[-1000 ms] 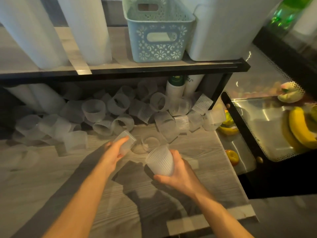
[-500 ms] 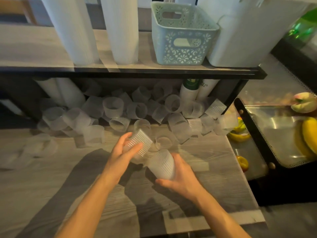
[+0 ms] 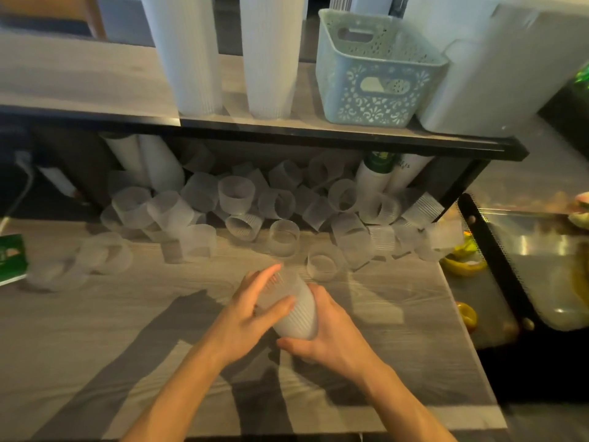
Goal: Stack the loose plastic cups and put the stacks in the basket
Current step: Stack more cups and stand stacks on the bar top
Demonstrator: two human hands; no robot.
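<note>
Desk: grey wood-grain top, near centre of the view.

Cup stack: ribbed translucent plastic cups nested together, tilted, held above the desk between both hands.

Right hand: wrapped round the near, lower end of the cup stack, fingers curled under it.

Left hand: grasping the far, upper part of the cup stack, thumb across its side, fingers along the rim; whether a separate cup is being seated there cannot be told.

Loose cups: many translucent ribbed cups in a heap along the far edge of the desk and under the shelf, most on their sides, a few upright just beyond the hands.

Shelf: dark-edged board over the heap.

Basket: pale blue-green, perforated, with cut-out handles, standing on the shelf at far right of centre.

Tall white stacks: two columns on the shelf, left of the basket.

White bin: on the shelf, touching the basket's right side.

Metal tray: right of the desk, with yellow fruit near it.
</note>
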